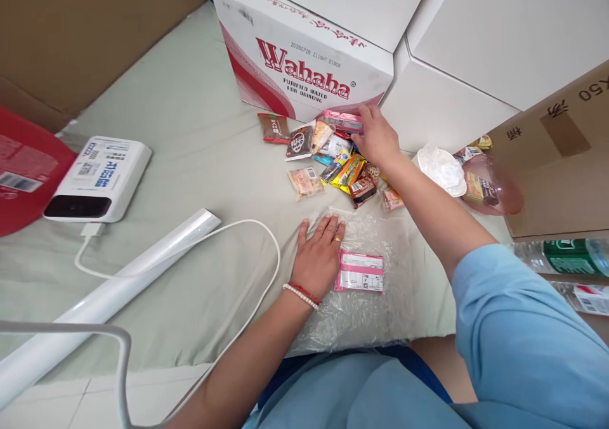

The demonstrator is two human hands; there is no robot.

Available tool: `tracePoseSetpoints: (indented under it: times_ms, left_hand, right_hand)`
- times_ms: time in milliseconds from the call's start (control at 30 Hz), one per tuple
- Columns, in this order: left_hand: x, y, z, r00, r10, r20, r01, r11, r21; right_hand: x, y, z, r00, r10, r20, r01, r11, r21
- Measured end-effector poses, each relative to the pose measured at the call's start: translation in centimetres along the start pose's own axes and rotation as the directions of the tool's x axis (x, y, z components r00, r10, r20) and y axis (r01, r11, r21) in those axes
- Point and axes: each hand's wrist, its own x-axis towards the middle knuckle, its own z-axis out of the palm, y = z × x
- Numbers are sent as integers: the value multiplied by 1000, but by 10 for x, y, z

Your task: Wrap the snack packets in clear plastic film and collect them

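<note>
My right hand (379, 136) reaches to the snack pile, its thumb and fingers closed on the right end of a pink snack packet (340, 121). Below it lie several small wrapped snacks, among them a yellow packet (349, 170), a brown packet (363, 190) and a black-and-white packet (300, 141). Flat and with fingers stretched out, my left hand (318, 256) presses on the left side of a clear plastic bag (371, 324). Beside that hand, a pink-and-white packet (360, 272) lies at the bag; whether it is inside or on top I cannot tell.
A Wahaha water carton (304, 67) stands behind the snacks. To the left are a white device (102, 175) with a cable and a long white tube (143, 277). On the right are a white bowl (440, 170), a pinkish transparent bowl (504, 191), a cardboard box (561, 181) and bottles (571, 256).
</note>
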Motion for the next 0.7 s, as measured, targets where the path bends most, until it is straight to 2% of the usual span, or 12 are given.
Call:
tracePoseSetpoints:
  times_ms: [67,133,233,267,333,400,467,533,567,600,633,700]
  left_hand:
    - [0,0,0,1000,-7,-3,7,1000,-6]
    - [1,0,0,1000,-12,-6,12,1000,-17]
    - [1,0,1,1000,-9,-5,9,999,-35]
    - [1,0,1,1000,-5,-7,5,999,-40]
    - [1,0,1,1000,-3,-14,3,999,-49]
    - [2,0,0,1000,-13,-17,12,998,-58]
    - [3,0,-1,1000,-27,-2,27,998,-63]
    - [4,0,-3,999,-33,22,34,998,-60]
    - [4,0,-3,999,-31,30,33,998,-55]
    - [5,-1,-4,999,-28,36,30,998,-50]
    - [5,-1,-5,999,-26,39,28,999,-44]
    - [6,-1,-6,999,-25,41,26,999,-33]
  right_hand:
    - [16,0,8,999,43,26,-43,999,-1]
    - [11,3,6,997,66,-25,-65,997,48]
    - [-30,13,-13,983,92,-156,-51,966,253]
    - [-51,18,-22,982,113,-148,-55,934,353]
    - [-100,28,-40,988,153,-13,-119,816,566]
    - [-151,34,-55,962,129,242,-267,647,714]
    - [-197,33,-61,882,66,467,-430,515,741]
    - [-232,26,-57,801,-1,599,-534,450,715]
    - [-244,22,-53,775,-31,632,-554,450,701]
    - [-253,19,-47,768,-42,639,-545,481,687]
    - [-259,15,-42,782,-30,622,-508,547,665]
    - [-265,8,-36,853,33,521,-370,743,558]
